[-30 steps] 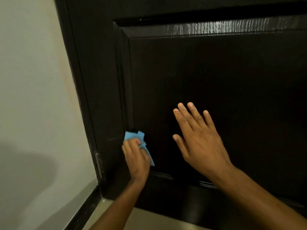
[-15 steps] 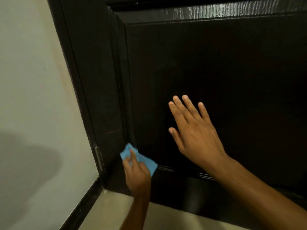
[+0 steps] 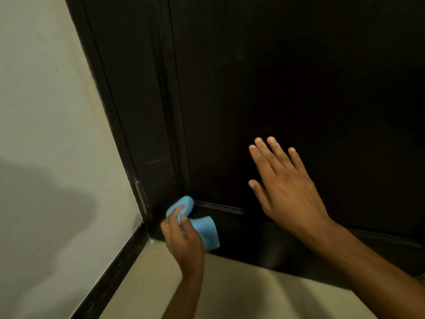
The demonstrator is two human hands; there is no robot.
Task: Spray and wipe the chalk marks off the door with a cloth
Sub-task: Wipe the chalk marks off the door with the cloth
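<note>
- We see the door [image 3: 299,77]: very dark, nearly black, glossy, with a recessed panel edged by grooved moulding; we cannot make out any chalk marks on it.
- Our left hand [image 3: 184,240] pinches a light blue cloth [image 3: 202,229], bunched and folded, against the panel's lower left corner near the floor [image 3: 241,293].
- Our right hand [image 3: 287,185] lies flat on the panel, fingers straight and spread, holding nothing.
- A pale wall [image 3: 46,111] with black skirting [image 3: 110,272] stands left.

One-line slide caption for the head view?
Left hand presses a blue cloth into the dark door's lower panel corner; right hand lies flat on it.
</note>
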